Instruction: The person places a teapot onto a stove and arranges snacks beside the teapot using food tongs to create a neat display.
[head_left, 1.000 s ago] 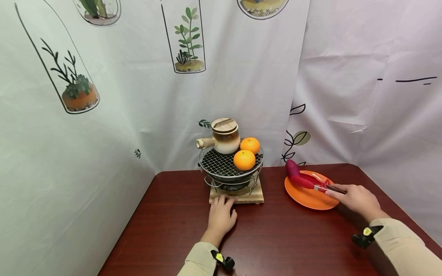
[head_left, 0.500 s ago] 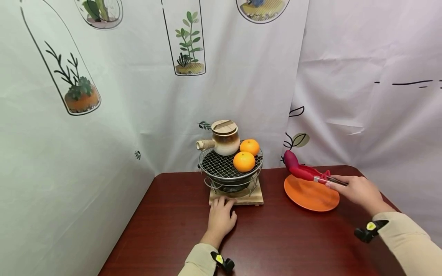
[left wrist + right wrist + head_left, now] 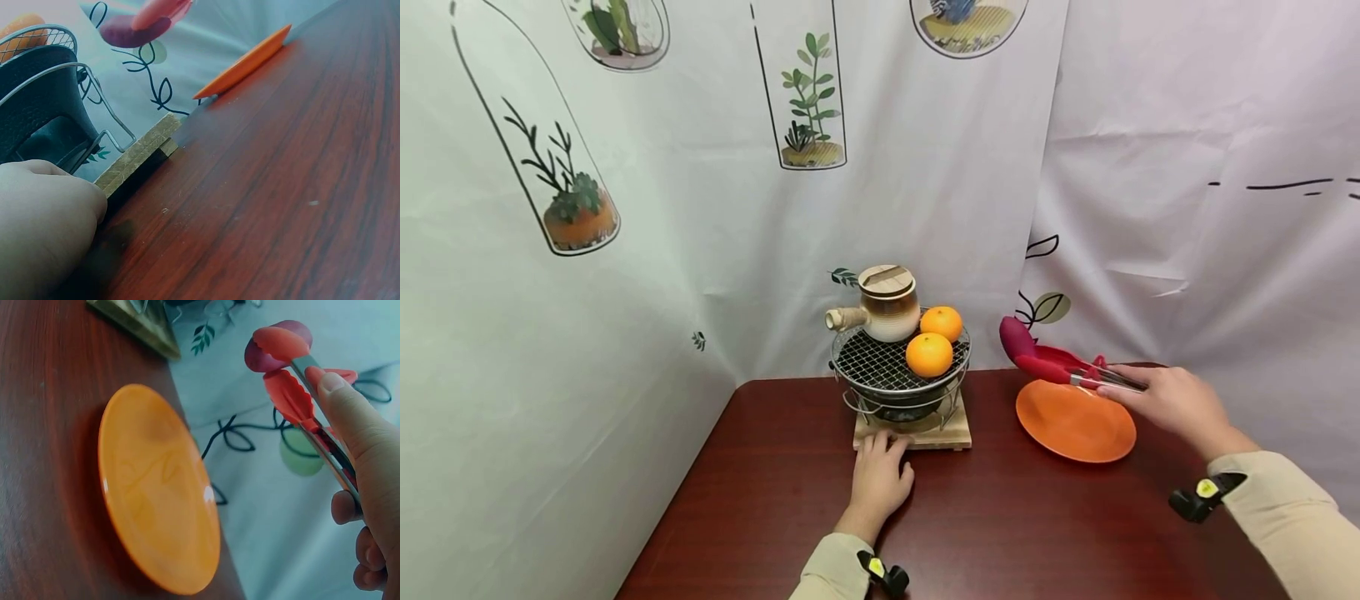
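Observation:
My right hand [image 3: 1176, 404] grips a pair of red-tipped metal tongs [image 3: 1047, 367] by the handles. Their scalloped heads hold a purple sweet potato [image 3: 1017, 336], raised above and left of an orange plate [image 3: 1075, 429]. In the right wrist view the sweet potato [image 3: 259, 359] sits at the far end of the tongs [image 3: 290, 403], well off the plate [image 3: 156, 487]. My left hand [image 3: 880, 483] rests its fingertips on the front edge of a wooden board [image 3: 951, 435], thumb out to the side. On that board stands a round tabletop grill [image 3: 876, 367] with a wire mesh top.
A clay pot [image 3: 891, 317] with a wooden lid and side handle stands on the mesh. Two oranges, one in front [image 3: 929, 356] and one behind [image 3: 942, 322], sit to its right. The dark red table [image 3: 760, 483] backs onto a white printed curtain [image 3: 970, 183].
The right hand has lifted the sweet potato with the tongs up off the plate and leftward toward the grill. The left hand stays at the board's edge. The head view has tilted slightly upward.

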`<act>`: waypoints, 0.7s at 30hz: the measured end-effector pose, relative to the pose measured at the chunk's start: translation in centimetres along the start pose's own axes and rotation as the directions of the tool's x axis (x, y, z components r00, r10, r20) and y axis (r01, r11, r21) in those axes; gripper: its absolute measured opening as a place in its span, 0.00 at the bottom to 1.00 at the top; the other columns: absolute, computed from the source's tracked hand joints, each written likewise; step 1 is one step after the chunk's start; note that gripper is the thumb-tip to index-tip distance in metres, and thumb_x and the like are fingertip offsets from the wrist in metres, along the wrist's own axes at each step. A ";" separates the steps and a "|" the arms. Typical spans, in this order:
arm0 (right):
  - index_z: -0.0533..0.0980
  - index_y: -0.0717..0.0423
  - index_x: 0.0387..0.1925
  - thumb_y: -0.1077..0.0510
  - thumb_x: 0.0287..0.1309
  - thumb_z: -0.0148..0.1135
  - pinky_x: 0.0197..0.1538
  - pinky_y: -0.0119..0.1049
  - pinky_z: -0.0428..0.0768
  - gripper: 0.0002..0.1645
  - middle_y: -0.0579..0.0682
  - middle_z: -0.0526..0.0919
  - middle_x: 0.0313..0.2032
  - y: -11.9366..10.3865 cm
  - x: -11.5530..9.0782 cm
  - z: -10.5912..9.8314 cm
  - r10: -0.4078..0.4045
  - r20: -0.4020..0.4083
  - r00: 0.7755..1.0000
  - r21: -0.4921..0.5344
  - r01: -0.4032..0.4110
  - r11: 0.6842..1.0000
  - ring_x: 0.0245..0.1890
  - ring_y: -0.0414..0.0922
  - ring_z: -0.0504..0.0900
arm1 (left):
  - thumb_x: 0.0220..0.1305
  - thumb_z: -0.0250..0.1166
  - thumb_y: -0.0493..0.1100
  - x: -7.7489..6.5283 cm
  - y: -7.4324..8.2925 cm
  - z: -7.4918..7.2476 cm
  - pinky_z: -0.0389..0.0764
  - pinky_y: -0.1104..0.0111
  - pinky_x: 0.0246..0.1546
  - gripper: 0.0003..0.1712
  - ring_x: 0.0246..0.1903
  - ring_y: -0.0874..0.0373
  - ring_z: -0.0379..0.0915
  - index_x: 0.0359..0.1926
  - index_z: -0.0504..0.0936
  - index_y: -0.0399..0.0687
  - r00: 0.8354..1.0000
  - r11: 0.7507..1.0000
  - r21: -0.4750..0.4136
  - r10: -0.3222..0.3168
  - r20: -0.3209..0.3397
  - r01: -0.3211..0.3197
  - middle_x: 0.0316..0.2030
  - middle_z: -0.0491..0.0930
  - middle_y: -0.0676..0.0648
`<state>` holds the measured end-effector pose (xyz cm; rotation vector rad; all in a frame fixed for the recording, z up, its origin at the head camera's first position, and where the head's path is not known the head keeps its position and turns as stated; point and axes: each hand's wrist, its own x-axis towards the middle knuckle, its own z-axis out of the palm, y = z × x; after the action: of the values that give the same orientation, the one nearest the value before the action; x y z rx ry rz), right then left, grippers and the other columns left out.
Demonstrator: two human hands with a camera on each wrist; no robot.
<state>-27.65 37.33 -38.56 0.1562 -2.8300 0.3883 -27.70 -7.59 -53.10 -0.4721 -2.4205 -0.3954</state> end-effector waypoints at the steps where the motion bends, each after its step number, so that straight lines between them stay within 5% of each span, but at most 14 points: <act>1: 0.77 0.45 0.66 0.19 0.52 0.58 0.39 0.61 0.75 0.49 0.69 0.79 0.56 -0.2 0.0 -0.2 -0.009 -0.009 1.000 -0.007 0.009 1.000 0.50 0.68 0.78 | 0.51 0.69 0.43 0.0 0.0 0.0 0.73 0.50 0.51 0.19 0.44 0.47 0.72 0.48 0.86 0.56 1.000 1.000 -0.001 -0.001 0.001 0.001 0.46 0.78 0.47; 21: 0.76 0.44 0.66 0.21 0.52 0.61 0.33 0.58 0.76 0.48 0.70 0.81 0.53 -5.5 0.6 -4.1 -0.075 -0.094 0.993 -0.061 0.070 0.996 0.45 0.65 0.80 | 0.51 0.69 0.43 -0.1 0.0 0.0 0.73 0.50 0.52 0.20 0.46 0.47 0.72 0.48 0.86 0.57 1.000 1.000 0.003 -0.014 0.010 0.014 0.46 0.77 0.47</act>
<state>-26.35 33.20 -33.29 0.2217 -2.7288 0.2895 -27.67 -7.54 -53.17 -0.4568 -2.4355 -0.3969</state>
